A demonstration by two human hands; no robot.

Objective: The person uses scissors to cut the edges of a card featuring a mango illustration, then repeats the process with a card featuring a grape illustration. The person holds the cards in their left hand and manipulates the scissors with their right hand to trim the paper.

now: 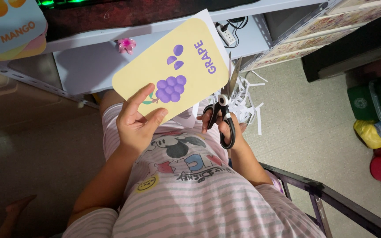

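Above the lap, a yellow card (173,66) is being pinched by the left hand (135,125), while scissors (225,110) are being gripped by the right hand (223,125).

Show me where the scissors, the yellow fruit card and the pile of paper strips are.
scissors (224,115): head view, on the pivot above the black handles.
yellow fruit card (146,70): head view, on its plain yellow area.
pile of paper strips (246,101): head view, on the white shreds.

You see a bright middle: light falls from above onto the yellow card (173,66) and the pale floor (314,128), both sharp. The left side sinks into dim brown shadow. A green glow (56,2) shows at the top edge. Straight lines bend slightly near the corners.
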